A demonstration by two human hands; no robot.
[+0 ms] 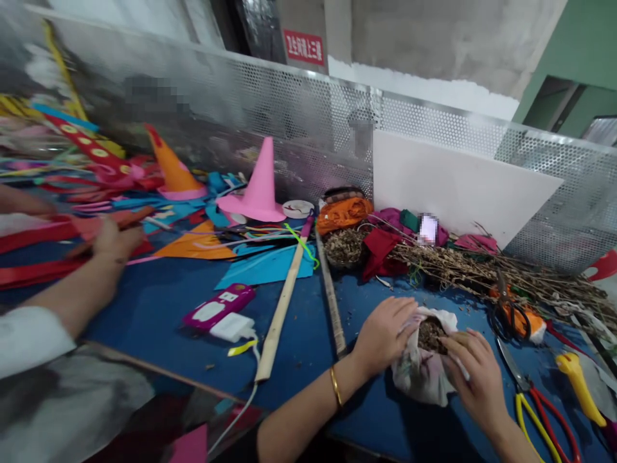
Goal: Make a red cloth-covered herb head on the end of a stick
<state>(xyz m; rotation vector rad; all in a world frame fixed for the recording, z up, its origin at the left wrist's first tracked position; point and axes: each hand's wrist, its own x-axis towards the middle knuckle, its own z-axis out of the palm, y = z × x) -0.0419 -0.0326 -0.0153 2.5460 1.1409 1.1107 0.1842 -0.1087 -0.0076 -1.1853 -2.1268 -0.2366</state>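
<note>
A small white cloth bag (420, 381) stands on the blue table in front of me, its mouth open at the top. Dark, crumbled dried plant bits (432, 334) fill it. My left hand (387, 335), with a gold bangle at the wrist, holds the bag's left rim; its fingertips are partly hidden behind the cloth. On the other side, my right hand (475, 376) grips the right rim, fingers bent over the edge and touching the plant bits. Right of the bag lie shears (523, 379) with one red and one yellow handle.
Dried stems (463, 263) and a heap of crumbled plant matter (344, 247) lie behind the bag. Black scissors (506, 308) rest on an orange bundle. Left are a wooden stick (282, 315), a purple device (222, 306) and a pink felt hat (263, 186). A co-worker's hand (116, 241) handles red strips.
</note>
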